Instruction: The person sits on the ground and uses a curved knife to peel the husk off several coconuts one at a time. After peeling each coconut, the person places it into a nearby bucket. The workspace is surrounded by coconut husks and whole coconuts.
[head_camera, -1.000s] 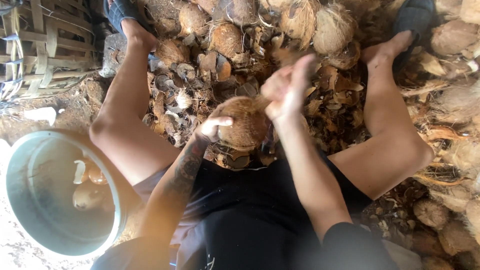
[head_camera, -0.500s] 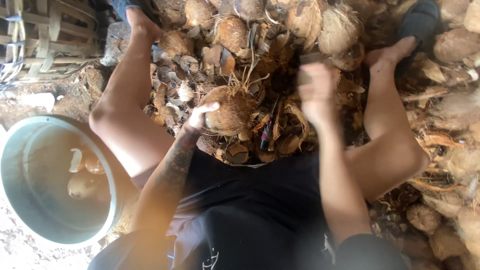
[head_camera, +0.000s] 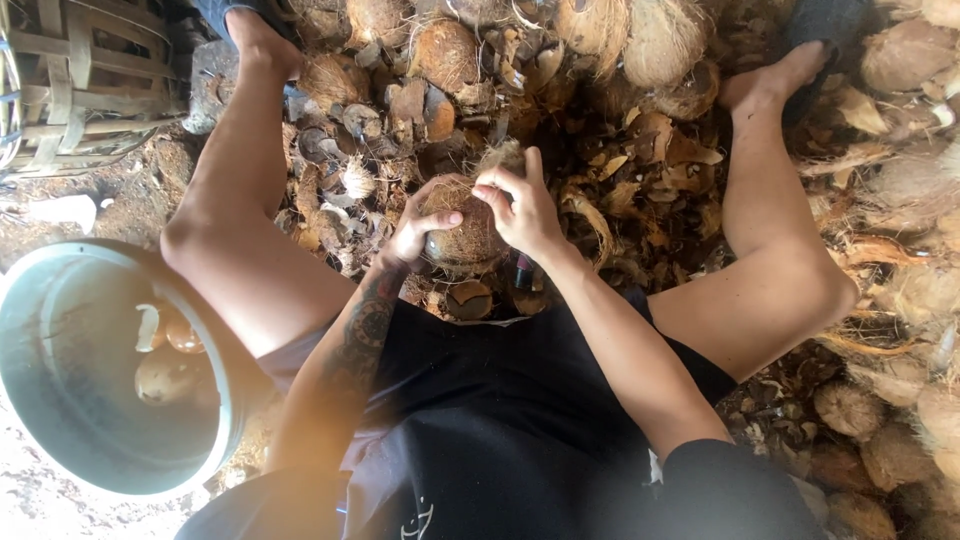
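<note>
A brown, fibrous husked coconut (head_camera: 466, 238) sits between my knees, low in front of me. My left hand (head_camera: 418, 225) cups its left side, thumb across the top. On its right side my right hand (head_camera: 522, 205) pinches a tuft of husk fibre (head_camera: 500, 156) at the nut's upper edge. Both forearms reach forward over my black shirt. The underside of the coconut is hidden by my hands.
Husk pieces and shell fragments (head_camera: 640, 150) cover the ground between my bare legs. Whole coconuts (head_camera: 660, 40) are piled at the far side and at the right. A grey metal basin (head_camera: 60, 440) at the left holds peeled coconuts. A woven basket (head_camera: 70, 80) stands top left.
My right hand, raised away from the nut a second ago, has come back down onto the coconut and now pinches fibre at its top. The left hand stayed on the nut.
</note>
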